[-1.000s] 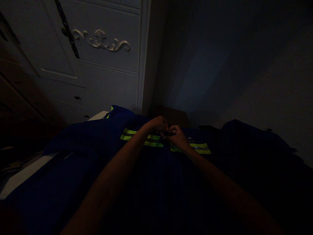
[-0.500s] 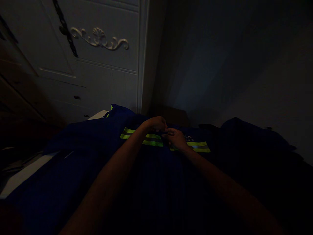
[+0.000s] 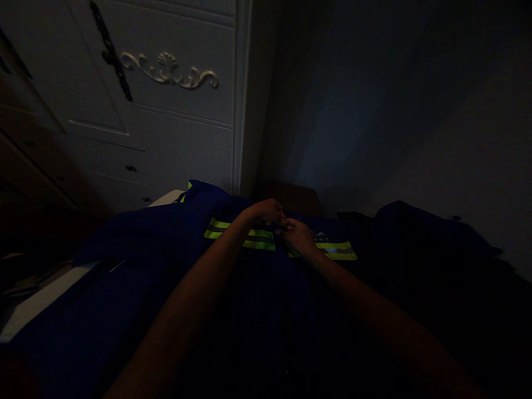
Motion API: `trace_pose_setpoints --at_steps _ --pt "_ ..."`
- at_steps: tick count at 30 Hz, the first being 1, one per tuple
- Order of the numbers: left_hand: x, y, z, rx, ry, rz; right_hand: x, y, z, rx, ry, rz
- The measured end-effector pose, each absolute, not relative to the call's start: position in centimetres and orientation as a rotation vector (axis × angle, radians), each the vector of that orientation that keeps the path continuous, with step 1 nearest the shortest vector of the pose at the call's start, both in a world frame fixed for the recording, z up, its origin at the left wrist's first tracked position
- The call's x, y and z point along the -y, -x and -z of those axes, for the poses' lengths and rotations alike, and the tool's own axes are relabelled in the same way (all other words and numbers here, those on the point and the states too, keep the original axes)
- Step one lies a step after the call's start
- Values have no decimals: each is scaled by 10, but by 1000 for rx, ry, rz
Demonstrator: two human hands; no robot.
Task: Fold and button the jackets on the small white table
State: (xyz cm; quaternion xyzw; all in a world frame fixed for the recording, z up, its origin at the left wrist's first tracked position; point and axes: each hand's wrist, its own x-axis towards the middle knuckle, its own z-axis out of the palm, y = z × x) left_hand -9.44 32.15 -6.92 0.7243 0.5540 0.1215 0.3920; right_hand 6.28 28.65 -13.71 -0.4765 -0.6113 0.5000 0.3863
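A dark blue work jacket (image 3: 166, 235) is spread out in front of me, with yellow-green and grey reflective bands across its chest. My left hand (image 3: 267, 211) is closed in a pinch at the jacket's front opening, above the gap between the left band (image 3: 260, 240) and the right band (image 3: 338, 250). Touching it from the right, my right hand (image 3: 298, 235) also pinches at this spot, its fingertips meeting those of the left. A tiny pale spot shows between the fingertips, too small and dark to name. Both forearms cross over the jacket.
Behind the jacket stands a white cabinet (image 3: 187, 147) with dark handles and a carved shell ornament (image 3: 168, 69). A wall (image 3: 374, 122) rises at the back right. Pale board edges (image 3: 45, 299) show under the jacket at left. A brown box-like shape (image 3: 297, 197) sits beyond my hands.
Both hands stay at the same place on the jacket, with only slight finger movement. The picture is a little darker.
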Motion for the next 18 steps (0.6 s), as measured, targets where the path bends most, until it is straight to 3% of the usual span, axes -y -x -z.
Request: trace_pose_setpoints --at_steps 8,14,18 --pt "-324 95 64 -1401 -1886 -384 -298 -68 141 1578 1122 -1249" --pt "-328 111 57 -1783 -2043 -871 -322 -106 132 1782 1166 -572" --pt "-331 120 63 -1855 -2035 -474 -325 -120 135 2347 1122 -377"
